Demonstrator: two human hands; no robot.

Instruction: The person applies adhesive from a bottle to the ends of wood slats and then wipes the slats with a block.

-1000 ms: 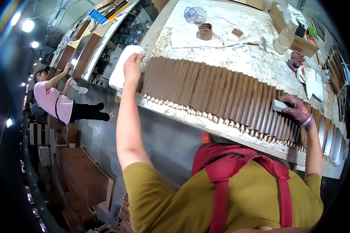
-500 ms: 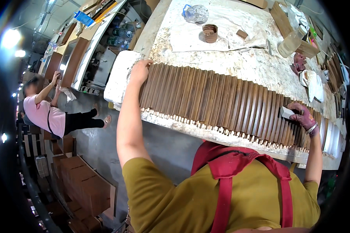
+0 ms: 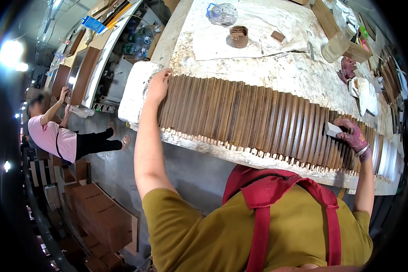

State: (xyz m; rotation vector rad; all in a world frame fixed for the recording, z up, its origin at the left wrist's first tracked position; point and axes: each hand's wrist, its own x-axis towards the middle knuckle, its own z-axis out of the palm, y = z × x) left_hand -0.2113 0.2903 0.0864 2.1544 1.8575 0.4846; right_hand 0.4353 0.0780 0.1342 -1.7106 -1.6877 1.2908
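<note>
Here, left hand (image 3: 157, 86) flat against slats (image 3: 258, 120).

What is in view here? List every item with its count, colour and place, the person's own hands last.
wooden slats: one long row, too many to count, brown, side by side along the bench's near edge
bench: one, pale and mottled, across the upper picture
cloth sheet: one, off-white, far side of the bench
round wooden cup: one, brown, on the sheet
clear jug: one, far edge
co-worker: one, pink top, far left
left hand: bare, pressed on the row's left end
right hand: reddish glove, holding a pale block on the slats
</note>
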